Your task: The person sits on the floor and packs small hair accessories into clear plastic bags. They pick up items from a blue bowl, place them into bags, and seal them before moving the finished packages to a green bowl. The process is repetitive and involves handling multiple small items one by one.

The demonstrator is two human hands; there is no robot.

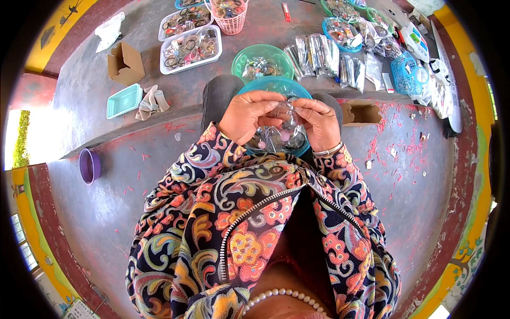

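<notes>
Over my lap, my left hand and my right hand pinch a small clear plastic bag between thumbs and fingers. What lies inside the bag is too small to make out. Directly beneath them a blue-teal basin rests on my lap, holding several clear packets with pink and dark round pieces. Just beyond it, on the raised grey ledge, stands a green basin of similar packets. A bracelet circles my right wrist.
White trays of packaged bands and a pink basket stand far left, near an open carton and a turquoise tray. Rows of packed sticks and a blue basket lie right. A purple tub sits on the floor.
</notes>
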